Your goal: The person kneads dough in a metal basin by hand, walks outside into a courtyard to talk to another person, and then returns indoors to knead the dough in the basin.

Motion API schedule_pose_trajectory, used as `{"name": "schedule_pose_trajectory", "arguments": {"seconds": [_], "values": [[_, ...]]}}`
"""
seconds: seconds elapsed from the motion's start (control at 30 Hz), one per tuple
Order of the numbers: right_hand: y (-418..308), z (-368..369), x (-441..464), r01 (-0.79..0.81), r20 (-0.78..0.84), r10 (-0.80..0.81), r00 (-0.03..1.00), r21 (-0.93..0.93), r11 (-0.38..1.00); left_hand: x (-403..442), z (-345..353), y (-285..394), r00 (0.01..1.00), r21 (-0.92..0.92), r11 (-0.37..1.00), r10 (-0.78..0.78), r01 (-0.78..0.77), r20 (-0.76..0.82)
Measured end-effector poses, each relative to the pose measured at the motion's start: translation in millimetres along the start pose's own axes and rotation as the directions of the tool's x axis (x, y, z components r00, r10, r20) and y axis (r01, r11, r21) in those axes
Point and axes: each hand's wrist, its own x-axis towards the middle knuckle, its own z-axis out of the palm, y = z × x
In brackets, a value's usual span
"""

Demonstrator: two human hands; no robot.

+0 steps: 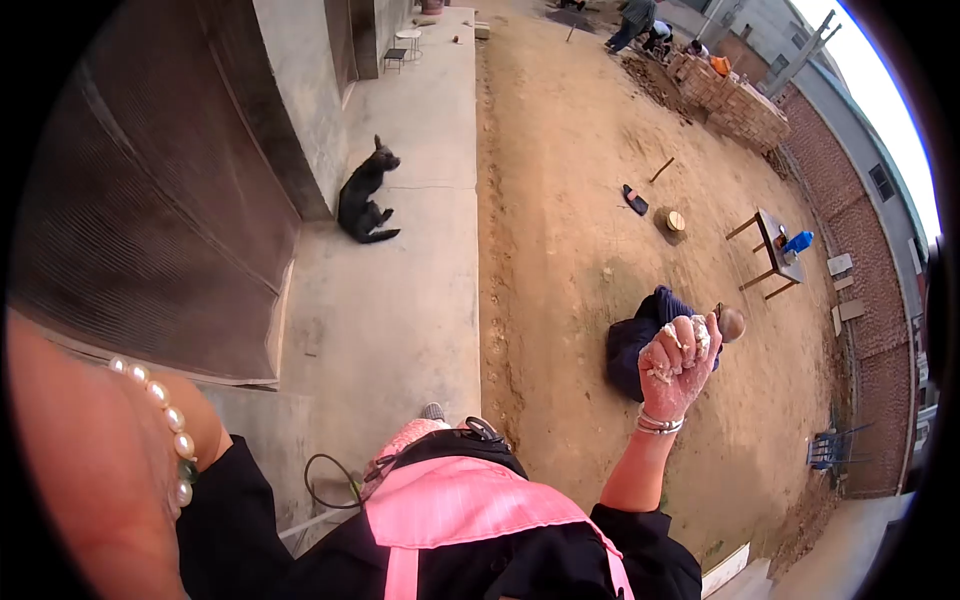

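**Mind the sticky white bits on our hand**

The fingers (684, 331) of our right hand (680, 366) are curled in, close together. Bits of sticky white stuff (701, 333) cling to them, and paler smears run over the skin. We can't tell if there is a lump tucked inside. To do this well, we think a loose curl is best: a hard squeeze may push the stuff out between the fingers.

Just below, silver bangles (659, 425) sit around our wrist. They are hard to clean, so we should hold the white bits away from them, and away from our black sleeve (648, 540) and pink apron (470, 500) too.

Our left hand (75, 450) is very near the camera, with a pearl bracelet (172, 418) around the wrist. We can't see those fingers well enough to say if they are bent or straight.

Past our right hand, a person in dark clothes (630, 350) sits on the dirt, so we should be careful not to fling crumbs that way. A black dog (362, 195) rests on the concrete.
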Motion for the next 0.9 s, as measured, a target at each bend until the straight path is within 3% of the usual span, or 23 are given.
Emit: {"name": "schedule_pose_trajectory", "arguments": {"seconds": [0.17,0.23,0.27,0.3,0.37,0.43,0.57,0.73,0.83,0.87,0.9], "values": [[-16.5,-41.9,140.0,0.176,-0.140,-0.171,0.975,0.026,0.984,1.1,24.2,-193.1,0.995,-0.121,0.989,-0.083,0.089,0.056],[-41.8,-112.1,204.8,0.125,-0.112,-0.138,0.984,-0.115,0.985,-4.0,36.9,-265.1,0.997,-0.102,0.992,-0.077,0.077,0.008],[-59.4,-116.6,282.2,0.130,0.021,-0.129,0.991,-0.128,0.983,-4.9,42.3,-302.9,0.998,-0.086,0.995,-0.054,0.051,-0.024],[-45.3,-118.5,317.5,0.116,0.029,-0.113,0.993,-0.101,0.988,0.5,44.5,-338.5,0.998,-0.067,0.996,-0.056,0.055,-0.023],[-15.0,-130.4,369.8,0.156,-0.114,-0.149,0.982,0.053,0.986,13.3,39.3,-419.2,0.998,-0.007,0.999,-0.054,0.054,0.026],[-7.7,-134.2,459.3,0.173,-0.239,-0.147,0.960,0.095,0.980,32.7,29.3,-497.4,0.995,0.024,0.997,-0.081,0.079,0.059],[10.2,-163.8,644.3,-0.017,-0.128,0.028,0.991,0.088,0.996,23.0,10.9,-637.2,0.994,0.143,0.985,-0.104,0.099,0.035],[41.3,-218.8,837.0,-0.063,-0.101,0.075,0.992,0.117,0.991,-17.5,22.6,-815.4,0.988,0.126,0.980,-0.149,0.154,-0.043],[63.6,-242.3,948.2,-0.075,-0.090,0.089,0.992,0.153,0.985,-46.3,33.8,-945.3,0.936,-0.048,0.964,-0.264,0.260,-0.231],[69.3,-248.0,987.2,-0.082,-0.099,0.097,0.990,0.149,0.985,-60.4,48.0,-991.4,0.863,-0.223,0.924,-0.373,0.311,-0.342],[76.0,-252.5,1026.1,-0.085,-0.117,0.103,0.988,0.148,0.985,-72.2,70.4,-1037.9,0.711,-0.530,0.777,-0.580,0.338,-0.397]]}}
